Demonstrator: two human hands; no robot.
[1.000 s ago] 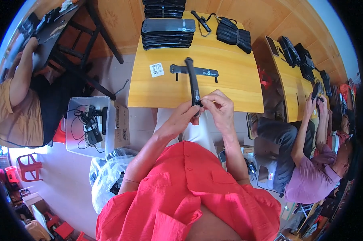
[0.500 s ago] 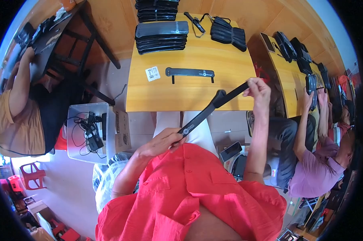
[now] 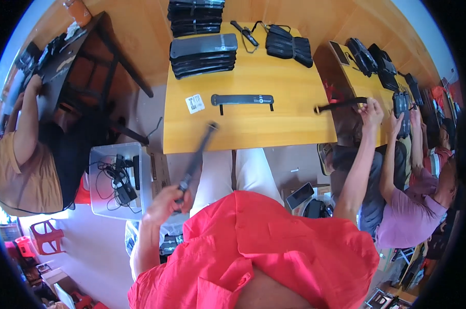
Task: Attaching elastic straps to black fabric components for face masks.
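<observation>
As both arms were flung wide apart, the main risk looked like a strike or snag. The yellow surface (image 3: 274,129) sat between the two held pieces, w/ stacks of black flat cases (image 3: 203,54) at its far edge, a black pouch pile (image 3: 289,45) beside them, and a black bar (image 3: 242,99) lying mid-surface. Left strip (image 3: 197,157), long, thin, dark, ran slantwise from the left hand (image 3: 166,202) up over the near surface edge; a swing could clip that edge or drop into the grey bin (image 3: 120,180) below-left. Left hand closed round its lower end. Right strip (image 3: 342,105), shorter, black, near-level, was pinched by the right hand (image 3: 371,110), held out close to a neighbour's hands (image 3: 400,110); contact likely if extended further. White label (image 3: 195,103) lay loose, could be swept off.
</observation>
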